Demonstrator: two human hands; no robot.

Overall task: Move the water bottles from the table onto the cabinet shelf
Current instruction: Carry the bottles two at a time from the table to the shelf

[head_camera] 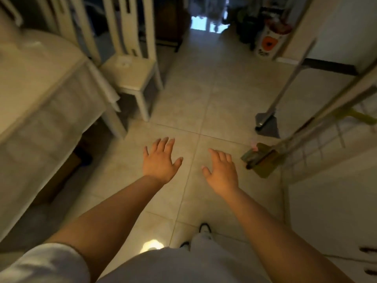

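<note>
Pale tile floor fills most of what you see, and no water bottles show anywhere in view, so you cannot yet tell where they stand. Nearest, at six o'clock, your light trousers and one dark shoe point forward. Just ahead of that, your left hand and right hand hover side by side over the tiles, palms down, fingers spread and relaxed, holding nothing and a little apart from each other. At nine o'clock the table runs along your side under a light cloth; the stretch of its top that shows is blurred and carries no bottle you can make out. At three o'clock two long-handled cleaning tools lean beside a white cabinet. Farther on, at eleven o'clock, a cream chair is tucked by the table, and at twelve o'clock a dim passage leads away. When you do find the bottles, expect full ones to be weighty and their smooth sides slippery; grip around the middle of the body, upright, rather than by the cap.
</note>
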